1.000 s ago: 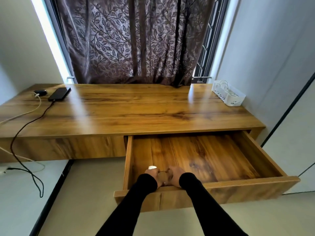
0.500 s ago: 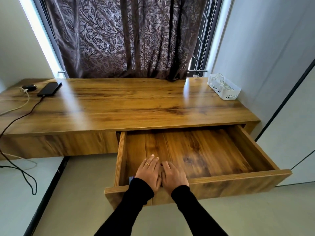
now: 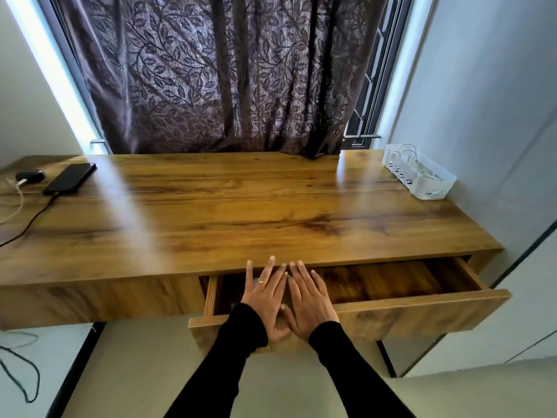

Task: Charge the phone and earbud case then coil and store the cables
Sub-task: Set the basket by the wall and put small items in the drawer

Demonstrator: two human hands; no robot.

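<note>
The drawer [image 3: 391, 285] sits further under the bench [image 3: 241, 212] than before. Left hand [image 3: 265, 297] and right hand [image 3: 307, 300], flat, grip empty. Phone [image 3: 70, 178] and earbud case [image 3: 29, 175] at ten o'clock, cabled.

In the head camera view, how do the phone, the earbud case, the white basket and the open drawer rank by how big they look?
Largest to smallest as they appear:
1. open drawer, though it sits nearest the camera, which exaggerates it
2. white basket
3. phone, looking only a little smaller than the basket
4. earbud case
</note>
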